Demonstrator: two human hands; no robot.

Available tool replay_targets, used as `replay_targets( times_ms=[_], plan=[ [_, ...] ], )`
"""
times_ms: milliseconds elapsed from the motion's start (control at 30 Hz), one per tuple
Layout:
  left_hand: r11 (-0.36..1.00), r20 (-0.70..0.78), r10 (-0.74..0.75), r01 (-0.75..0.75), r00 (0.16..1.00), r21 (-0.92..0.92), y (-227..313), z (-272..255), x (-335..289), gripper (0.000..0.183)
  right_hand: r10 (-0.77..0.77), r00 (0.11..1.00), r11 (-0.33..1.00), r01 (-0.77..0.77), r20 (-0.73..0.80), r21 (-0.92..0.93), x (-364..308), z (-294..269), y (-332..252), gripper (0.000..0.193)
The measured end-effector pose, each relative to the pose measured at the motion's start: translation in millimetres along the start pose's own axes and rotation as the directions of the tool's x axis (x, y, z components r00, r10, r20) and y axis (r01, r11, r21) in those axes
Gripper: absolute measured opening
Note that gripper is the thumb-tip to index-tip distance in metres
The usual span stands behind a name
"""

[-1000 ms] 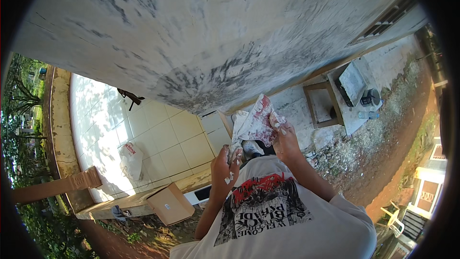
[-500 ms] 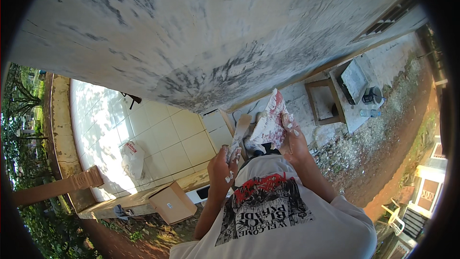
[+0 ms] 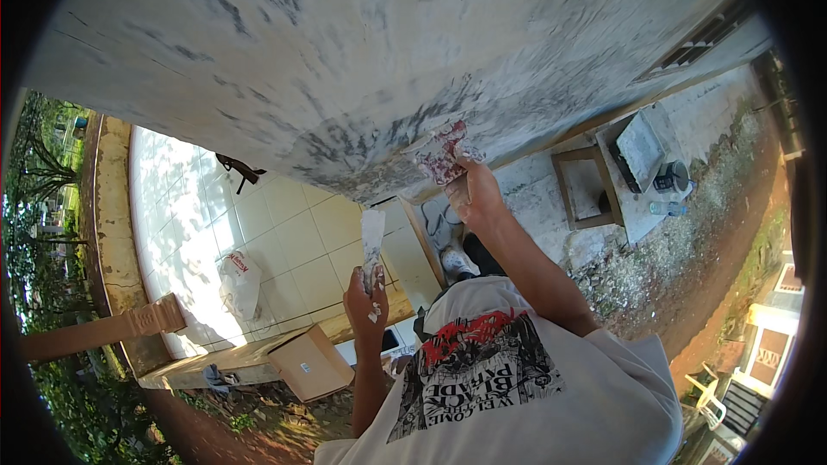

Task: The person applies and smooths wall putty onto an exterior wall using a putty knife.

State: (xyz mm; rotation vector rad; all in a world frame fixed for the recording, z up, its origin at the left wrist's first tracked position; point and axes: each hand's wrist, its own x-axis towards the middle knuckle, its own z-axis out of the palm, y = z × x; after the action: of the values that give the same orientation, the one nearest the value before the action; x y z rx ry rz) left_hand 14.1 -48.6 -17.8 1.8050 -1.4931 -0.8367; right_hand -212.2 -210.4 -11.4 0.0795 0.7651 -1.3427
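Scraper [image 3: 372,234] points away from the person in the left hand [image 3: 367,289], whose grip is closed round the handle; its pale blade shows above the tile floor [image 3: 289,224], well apart from the red sheet. White paste dots the fingers and the blade.

The right hand [image 3: 470,187] is stretched out further, its grip narrow on the near edge of the red sheet [image 3: 443,157], which is thickly streaked with white. The sheet overlaps the lower part of the wall [image 3: 362,60]; whether it is touching there I cannot tell. Dark streaks and whitish patches cover the wall around it.

To the right, near the foot of the wall, a surface [image 3: 636,220] on a wooden frame carries a tray [image 3: 639,151], with a dark bucket [image 3: 670,177] just beside it and a clear bottle [image 3: 668,208] near the edge. To the left, a white bag [image 3: 241,286] lies on the tile floor, and a cardboard box [image 3: 310,365] sits beside the floor's raised edge, near the left forearm.
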Motion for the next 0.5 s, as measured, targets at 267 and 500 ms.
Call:
replay_targets(
  times_ms=[267,500],
  plan=[
    [0.999,-0.085,-0.033,0.032,0.996,-0.016,-27,1,-12,0.018,-0.09,0.995,0.996,0.089,0.031,0.021,-29,75,-36,0.028],
    [0.986,-0.056,-0.163,0.161,0.985,-0.034,-28,3,-11,0.019,0.006,0.996,0.999,-0.01,-0.084,-0.039,-8,4,-11,0.027]
  ],
)
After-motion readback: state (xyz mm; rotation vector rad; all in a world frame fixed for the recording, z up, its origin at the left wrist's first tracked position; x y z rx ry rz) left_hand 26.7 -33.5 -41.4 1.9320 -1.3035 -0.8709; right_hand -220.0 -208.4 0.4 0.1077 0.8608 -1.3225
